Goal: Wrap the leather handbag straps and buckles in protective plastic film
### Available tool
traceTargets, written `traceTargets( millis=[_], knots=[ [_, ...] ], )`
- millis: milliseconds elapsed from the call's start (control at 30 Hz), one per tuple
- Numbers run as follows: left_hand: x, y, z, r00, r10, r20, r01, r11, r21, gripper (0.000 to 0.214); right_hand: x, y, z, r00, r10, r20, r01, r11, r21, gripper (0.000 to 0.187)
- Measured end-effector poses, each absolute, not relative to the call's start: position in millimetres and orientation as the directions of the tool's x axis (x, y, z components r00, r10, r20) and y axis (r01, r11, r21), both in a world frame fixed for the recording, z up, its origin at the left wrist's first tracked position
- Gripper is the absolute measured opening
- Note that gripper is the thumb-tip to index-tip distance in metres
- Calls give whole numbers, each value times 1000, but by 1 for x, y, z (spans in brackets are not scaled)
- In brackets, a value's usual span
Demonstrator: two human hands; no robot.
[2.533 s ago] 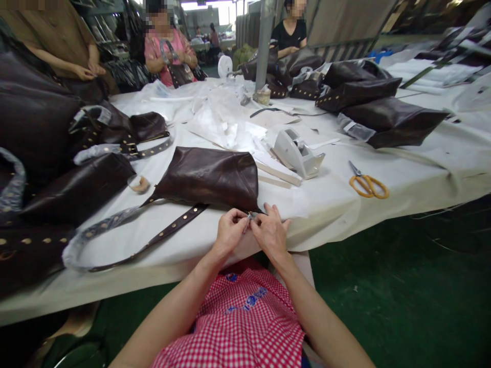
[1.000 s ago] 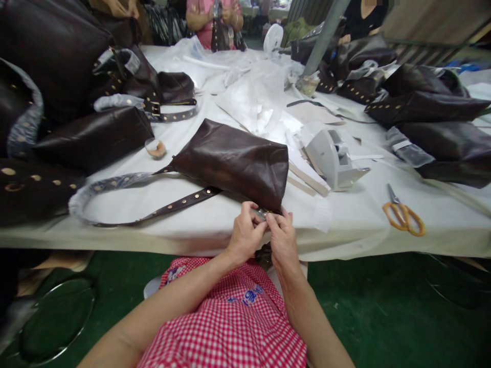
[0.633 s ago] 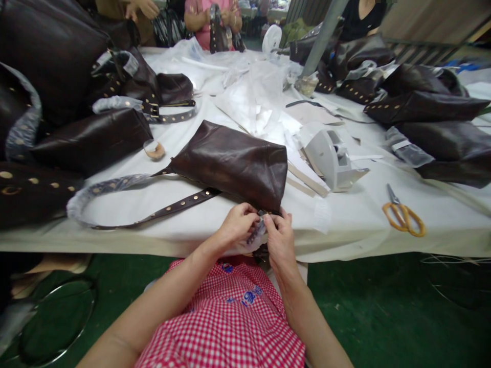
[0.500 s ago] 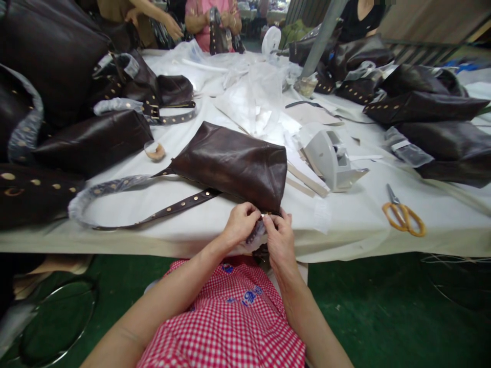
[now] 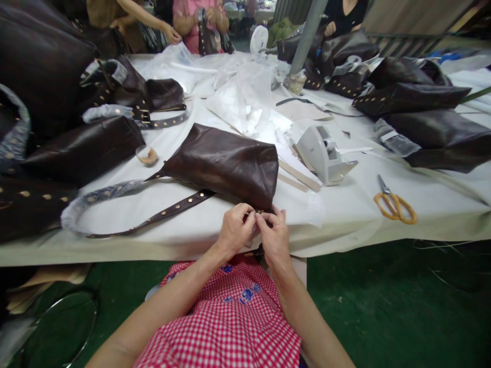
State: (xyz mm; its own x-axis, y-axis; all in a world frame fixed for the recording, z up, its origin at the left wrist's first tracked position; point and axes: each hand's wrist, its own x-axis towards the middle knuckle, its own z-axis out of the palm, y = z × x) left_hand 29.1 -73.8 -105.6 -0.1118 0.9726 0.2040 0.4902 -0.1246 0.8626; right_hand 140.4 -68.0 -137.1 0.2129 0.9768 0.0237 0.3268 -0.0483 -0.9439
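Note:
A dark brown leather bag (image 5: pixel 224 163) lies on the white table (image 5: pixel 345 214) in front of me, its studded strap (image 5: pixel 161 214) looping off to the left. My left hand (image 5: pixel 235 230) and my right hand (image 5: pixel 273 236) meet at the bag's near corner by the table edge. Both pinch a small part of the bag's hardware between fingertips. The piece itself is mostly hidden by my fingers.
A white tape dispenser (image 5: pixel 322 153) and yellow-handled scissors (image 5: pixel 393 202) lie to the right. More brown bags (image 5: pixel 414 112) pile up at the right and left (image 5: pixel 76 153). Clear plastic wrap (image 5: pixel 245 97) covers the middle. Other people's hands (image 5: pixel 172 36) work at the far side.
My view dropped and moved closer to the table since the oldest frame. My hands stayed pinched together at the bag's near corner, with small finger shifts.

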Motion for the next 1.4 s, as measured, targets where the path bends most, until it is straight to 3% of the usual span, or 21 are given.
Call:
traceTargets(
  millis=[167, 433, 633, 833, 1033, 1200, 1400],
  knots=[
    [28, -74, -110, -108, 975, 194, 449, -126, 885, 16, 142, -69, -138, 199, 979, 31, 340, -40, -939, 21],
    [19, -78, -107, 80, 960, 270, 469, -275, 839, 22, 141, -73, -136, 189, 980, 62, 357, -10, -934, 14],
    [16, -67, -102, 17, 996, 88, 359, -88, 929, 16, 140, -73, -137, 204, 976, 80, 384, -5, -923, 15],
    [23, -59, -101, -23, 1000, 8, 401, 2, 916, 13, 141, -74, -143, 179, 977, 112, 382, 36, -923, 16],
    [30, -55, -99, -64, 997, 48, 564, -4, 826, 10, 147, -73, -146, 123, 985, 120, 354, 70, -933, 20],
    [22, -52, -100, -46, 998, 50, 514, -19, 858, 6, 161, -75, -145, 41, 992, 117, 353, 95, -931, 31],
    [15, -62, -89, 62, 996, -59, 581, 12, 814, 28, 167, -76, -136, 58, 985, 162, 417, 124, -901, 28]
  ],
)
